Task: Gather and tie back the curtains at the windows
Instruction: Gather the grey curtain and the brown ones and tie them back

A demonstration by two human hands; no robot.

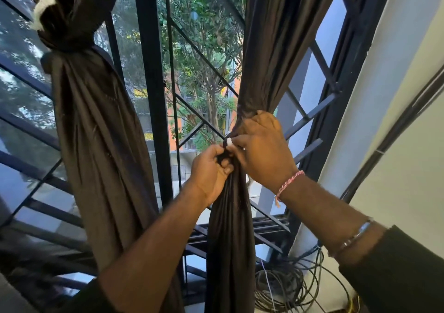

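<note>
Two dark brown curtains hang at a barred window. The left curtain (96, 125) is knotted on itself, with a frayed white tie (42, 9) wound round it above the knot. The right curtain (264, 48) is gathered into a narrow bunch at mid height. My left hand (211, 168) grips the bunched fabric just below the gather. My right hand (262, 146) wraps the bunch from the right, its fingers pinching a small white tie (229, 142) against the cloth. Most of that tie is hidden by my fingers.
Black window bars (153, 96) with diagonal struts stand behind both curtains; trees and buildings show outside. A white wall (396, 96) lies to the right. A coil of black cables (288, 286) sits on the floor beneath the right curtain.
</note>
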